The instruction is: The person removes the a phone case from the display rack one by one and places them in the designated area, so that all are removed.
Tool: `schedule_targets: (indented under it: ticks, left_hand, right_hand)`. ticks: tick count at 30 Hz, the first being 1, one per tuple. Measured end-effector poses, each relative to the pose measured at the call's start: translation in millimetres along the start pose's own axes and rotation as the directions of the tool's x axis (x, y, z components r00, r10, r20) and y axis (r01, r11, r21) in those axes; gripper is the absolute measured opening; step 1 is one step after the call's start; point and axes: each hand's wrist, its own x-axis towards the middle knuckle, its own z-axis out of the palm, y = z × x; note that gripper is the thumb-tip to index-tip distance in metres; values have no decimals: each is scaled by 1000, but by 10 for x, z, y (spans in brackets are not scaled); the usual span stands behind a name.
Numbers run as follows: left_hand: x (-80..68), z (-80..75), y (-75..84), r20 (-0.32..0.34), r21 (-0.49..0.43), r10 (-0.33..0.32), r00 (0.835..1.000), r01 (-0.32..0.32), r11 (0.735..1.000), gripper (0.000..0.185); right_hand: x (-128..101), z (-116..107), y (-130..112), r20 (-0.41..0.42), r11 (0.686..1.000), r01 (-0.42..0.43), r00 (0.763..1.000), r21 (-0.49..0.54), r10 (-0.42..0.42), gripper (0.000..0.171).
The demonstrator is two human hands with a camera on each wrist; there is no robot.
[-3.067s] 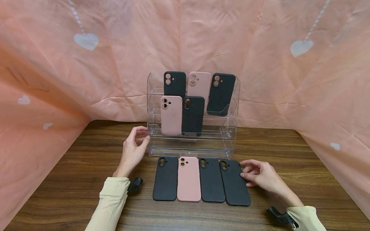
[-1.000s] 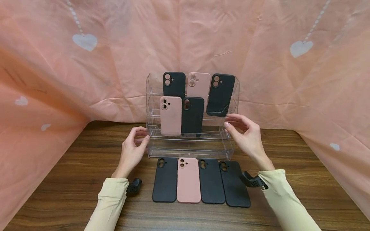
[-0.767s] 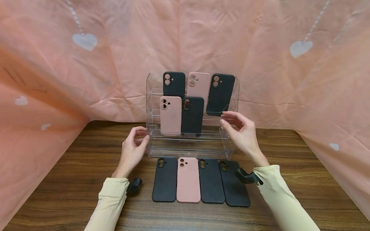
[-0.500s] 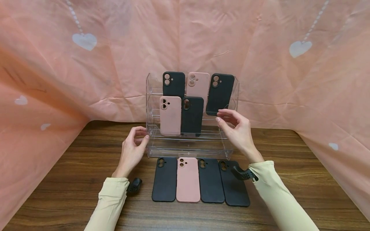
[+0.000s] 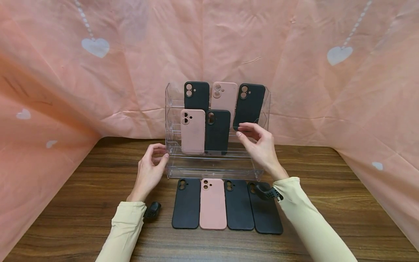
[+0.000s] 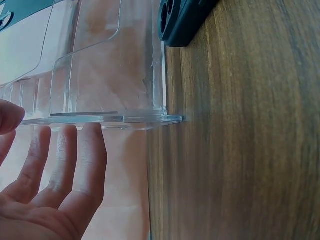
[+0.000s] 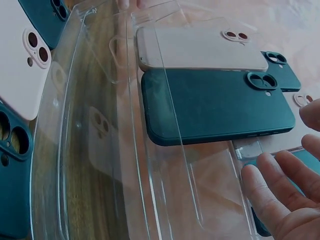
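The left hand (image 5: 150,171), fingers relaxed, rests against the clear acrylic tiered stand (image 5: 216,163). The right hand (image 5: 260,145), fingers loosely spread and holding nothing, reaches the tilted dark matte phone case (image 5: 248,105) just above it. A clumsy nudge could topple that case onto the neighbours.

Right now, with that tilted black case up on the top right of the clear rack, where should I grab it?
Pinch the tilted black case by its lower long edges, coming from the front right where the right hand is. It leans out of line, its bottom corner showing above the clear rack lip.
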Motion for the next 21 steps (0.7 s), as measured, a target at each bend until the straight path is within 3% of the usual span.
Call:
schedule_targets:
  ticks: [13,21]
  left_hand:
    - [11,-5,-16,6,4,-14,1000,14,1000,28]
    - [10,-13,-22,6,-5,-8,1000,8,1000,28]
  right_hand:
    - [50,140,75,21,998,-53,998,15,53,34]
    - [88,233,92,10,999,-26,1000,18,26,34]
